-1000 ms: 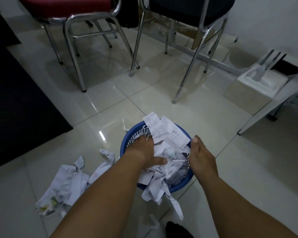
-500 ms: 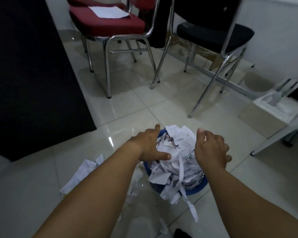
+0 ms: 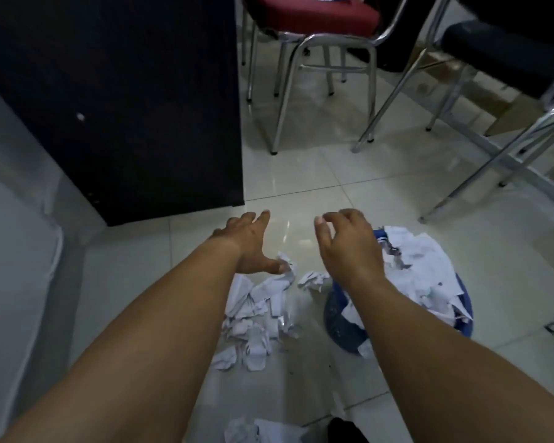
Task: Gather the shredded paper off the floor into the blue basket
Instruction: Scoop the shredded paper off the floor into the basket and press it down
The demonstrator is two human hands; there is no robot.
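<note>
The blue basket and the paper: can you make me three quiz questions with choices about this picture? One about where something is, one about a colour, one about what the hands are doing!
1. Where is the loose paper pile on the floor?
A. left of the blue basket
B. on the chair
C. behind the black cabinet

2. What colour is the nearest chair seat?
A. green
B. red
C. yellow

3. What are the left hand and right hand doing?
A. both gripping paper
B. lifting the basket
C. both open and empty

Answers: 1 A, the pile lies beside the basket's left side. 2 B, its cushion is red. 3 C, the fingers are spread, holding nothing.
</note>
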